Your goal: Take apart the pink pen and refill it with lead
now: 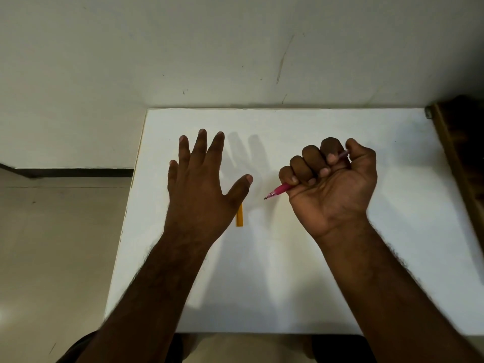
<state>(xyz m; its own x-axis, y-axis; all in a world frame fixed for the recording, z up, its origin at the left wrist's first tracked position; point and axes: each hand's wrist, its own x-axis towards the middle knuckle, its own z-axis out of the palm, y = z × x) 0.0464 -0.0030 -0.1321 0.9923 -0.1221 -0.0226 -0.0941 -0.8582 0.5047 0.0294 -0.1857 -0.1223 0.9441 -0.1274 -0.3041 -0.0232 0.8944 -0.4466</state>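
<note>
My right hand (331, 184) is closed in a fist around the pink pen (280, 190). The pen's tip sticks out to the lower left, and its rear end shows by my thumb. My left hand (201, 184) hovers flat over the white table (288, 271), fingers spread, holding nothing. A small orange lead case (239, 217) lies on the table, partly hidden under my left thumb and palm. The two hands are apart, with the pen tip pointing toward the gap between them.
The white table stands against a pale wall (235, 48). A dark wooden piece of furniture (461, 153) borders the table's right side. Tiled floor (52, 244) lies to the left of the table.
</note>
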